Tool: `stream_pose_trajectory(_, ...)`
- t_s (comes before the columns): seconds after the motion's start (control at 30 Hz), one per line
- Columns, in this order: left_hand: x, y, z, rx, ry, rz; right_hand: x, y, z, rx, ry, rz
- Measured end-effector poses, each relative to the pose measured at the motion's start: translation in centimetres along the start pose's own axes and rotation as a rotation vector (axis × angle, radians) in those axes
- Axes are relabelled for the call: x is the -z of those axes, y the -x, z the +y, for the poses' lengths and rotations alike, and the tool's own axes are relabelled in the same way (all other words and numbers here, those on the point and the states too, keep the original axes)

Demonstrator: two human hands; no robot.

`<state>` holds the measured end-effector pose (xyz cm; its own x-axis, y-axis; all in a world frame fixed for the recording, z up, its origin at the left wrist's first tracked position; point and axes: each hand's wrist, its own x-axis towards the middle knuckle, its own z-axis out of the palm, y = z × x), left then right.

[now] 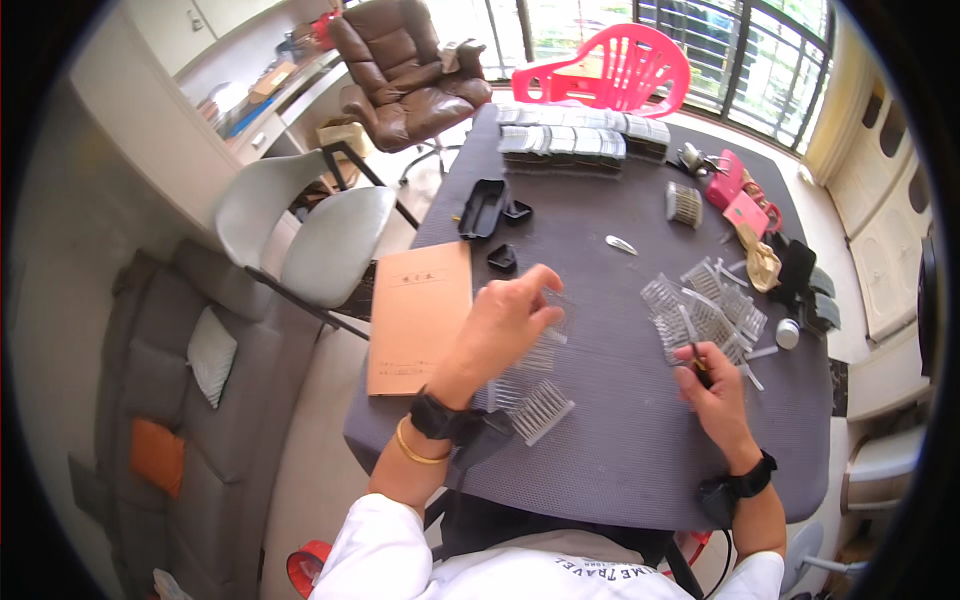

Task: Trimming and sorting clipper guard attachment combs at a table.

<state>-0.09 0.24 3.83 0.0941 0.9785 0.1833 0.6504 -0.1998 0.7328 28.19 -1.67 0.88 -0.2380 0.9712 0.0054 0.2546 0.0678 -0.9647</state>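
Note:
My left hand (508, 318) hovers over the left-middle of the table, thumb and forefinger apart with a gap between them; nothing shows in it. Below it lie several clear plastic hair combs (542, 412), partly hidden by the wrist. My right hand (716, 390) is closed on a slim dark-handled tool (701, 368), mostly covered by the fingers, so its exact kind is unclear. Its tip points at a loose heap of clear combs (712, 318) just beyond. A brown notebook (420, 315) lies left of my left hand.
Black trays (483, 208) sit beyond the notebook. Stacked pale bundles (562, 142) line the far edge. A silver hair clip (621, 245), a bundle of strips (684, 205), a pink pouch (728, 180) and a white-capped jar (788, 333) stand to the right. Chairs (335, 240) surround the table.

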Motion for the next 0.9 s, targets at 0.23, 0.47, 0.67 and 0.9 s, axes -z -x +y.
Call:
stream_pose_trajectory(0.23,-3.6,0.3,0.4,0.079,0.586,-0.095,-2.8,-0.3,-1.2,-0.099,-0.199,-0.190)
stream_pose_trajectory(0.47,-6.2,0.9,1.0,0.186,0.801,-0.338,-2.3,-0.3,-0.1,-0.139,-0.375,-0.305)
stream_pose_trajectory(0.67,-6.6,1.4,1.1,0.239,0.872,-0.372,-2.3,0.0,0.1,-0.187,-0.405,-0.314)
stream_pose_trajectory(0.9,-7.4,1.6,0.5,0.188,0.889,-0.275,-2.1,-0.4,0.0,-0.223,-0.447,-0.346)
